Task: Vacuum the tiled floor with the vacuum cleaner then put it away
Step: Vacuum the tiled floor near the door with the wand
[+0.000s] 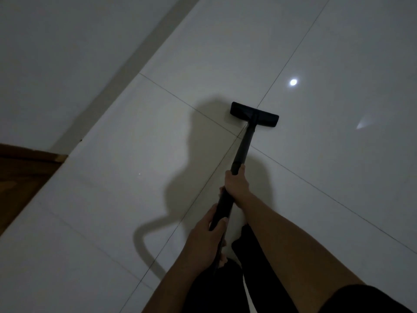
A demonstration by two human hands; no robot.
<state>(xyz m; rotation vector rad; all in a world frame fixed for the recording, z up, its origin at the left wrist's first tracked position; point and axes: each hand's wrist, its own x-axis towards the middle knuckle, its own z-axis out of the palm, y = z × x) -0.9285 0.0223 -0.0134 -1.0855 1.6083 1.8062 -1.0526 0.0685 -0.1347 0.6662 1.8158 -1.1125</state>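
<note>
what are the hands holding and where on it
Both grip the vacuum wand: the right hand around the tube higher toward the floor head, the left hand lower on it.

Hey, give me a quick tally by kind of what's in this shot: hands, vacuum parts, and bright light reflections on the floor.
Hands: 2, left hand and right hand, each with a closed grip on the wand
Vacuum parts: 2, floor head and wand
Bright reflections: 2, round spot and streak
Total: 6
</note>
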